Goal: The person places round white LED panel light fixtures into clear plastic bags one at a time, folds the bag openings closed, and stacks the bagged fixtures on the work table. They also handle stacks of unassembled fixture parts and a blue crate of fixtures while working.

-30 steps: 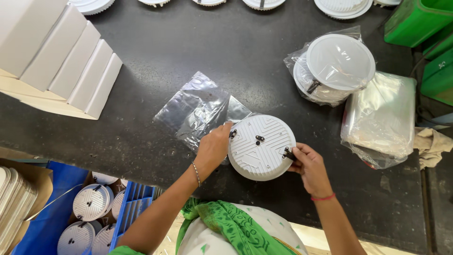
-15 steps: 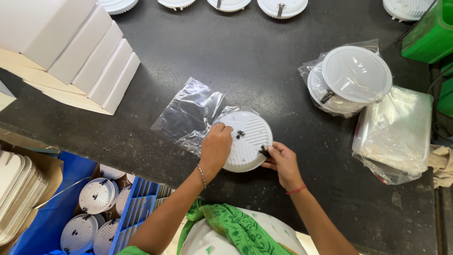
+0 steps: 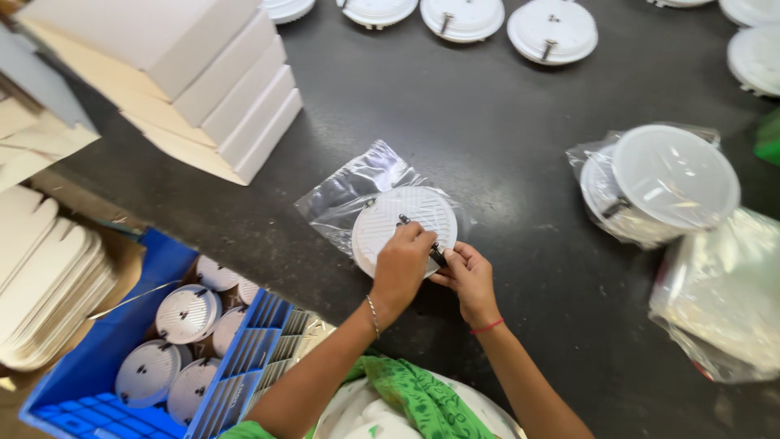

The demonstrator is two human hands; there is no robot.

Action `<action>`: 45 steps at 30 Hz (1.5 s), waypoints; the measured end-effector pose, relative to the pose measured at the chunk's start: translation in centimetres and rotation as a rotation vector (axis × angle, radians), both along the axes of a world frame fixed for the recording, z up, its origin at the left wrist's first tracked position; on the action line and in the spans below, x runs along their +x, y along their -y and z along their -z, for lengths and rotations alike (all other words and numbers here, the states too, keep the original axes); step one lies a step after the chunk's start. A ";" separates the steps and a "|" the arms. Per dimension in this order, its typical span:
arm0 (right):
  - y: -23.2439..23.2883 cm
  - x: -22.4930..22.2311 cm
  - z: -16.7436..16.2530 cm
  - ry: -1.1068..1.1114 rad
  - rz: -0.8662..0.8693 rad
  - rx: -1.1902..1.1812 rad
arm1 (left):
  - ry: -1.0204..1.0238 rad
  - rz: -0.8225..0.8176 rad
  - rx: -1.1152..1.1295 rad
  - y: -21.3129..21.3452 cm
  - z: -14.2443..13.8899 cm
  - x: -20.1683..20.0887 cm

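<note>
A round white lamp disc (image 3: pixel 404 228) is gripped by both hands — left hand (image 3: pixel 401 267) on top, right hand (image 3: pixel 466 277) at its black clip (image 3: pixel 437 254). The disc lies half inside a clear bag (image 3: pixel 351 192) on the counter (image 3: pixel 487 122); bagging appears unfinished — bagged discs (image 3: pixel 662 183) lie well right of it.

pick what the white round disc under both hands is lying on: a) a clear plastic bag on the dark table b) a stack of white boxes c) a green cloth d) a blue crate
a: the white round disc, held by the left hand and right hand, lies partly on a clear plastic bag spread on the dark table.
</note>
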State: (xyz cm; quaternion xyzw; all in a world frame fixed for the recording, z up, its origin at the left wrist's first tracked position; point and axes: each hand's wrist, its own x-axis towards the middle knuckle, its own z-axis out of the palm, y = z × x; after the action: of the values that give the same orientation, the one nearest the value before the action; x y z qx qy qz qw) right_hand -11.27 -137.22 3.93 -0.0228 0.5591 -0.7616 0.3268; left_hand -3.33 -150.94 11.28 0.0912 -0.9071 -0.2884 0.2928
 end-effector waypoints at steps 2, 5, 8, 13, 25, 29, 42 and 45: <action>1.8 0.0 0.3 -0.023 -0.003 0.010 | -0.011 -0.009 0.036 0.5 -0.3 0.8; 4.8 -0.4 0.9 -0.053 -0.024 -0.013 | -0.026 -0.003 0.073 1.3 -0.5 2.0; 8.0 -1.3 1.1 -0.124 -0.050 -0.066 | -0.002 0.071 0.127 2.6 -0.7 3.2; 11.4 -2.9 0.0 -0.043 -0.052 0.003 | 0.070 0.195 0.119 9.7 -1.1 6.6; 10.7 -3.6 -1.1 0.002 -0.127 0.001 | 0.080 0.395 -0.405 13.5 4.0 1.3; 6.2 -4.1 -4.5 -0.111 -0.214 0.106 | -0.149 0.428 0.003 11.5 2.2 0.1; -5.9 -4.7 -11.9 -0.374 -0.508 0.071 | -0.029 0.521 1.616 3.9 -2.6 2.6; -7.2 -3.9 -12.7 -0.352 -0.640 0.128 | 0.068 0.499 1.686 1.6 -1.4 3.1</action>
State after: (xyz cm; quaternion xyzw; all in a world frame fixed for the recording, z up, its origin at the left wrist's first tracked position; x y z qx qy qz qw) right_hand -15.18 -130.07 16.67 -0.3066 0.6179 -0.5687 0.4481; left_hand -0.25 -152.56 12.72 0.0846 -0.3938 -0.9148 0.0292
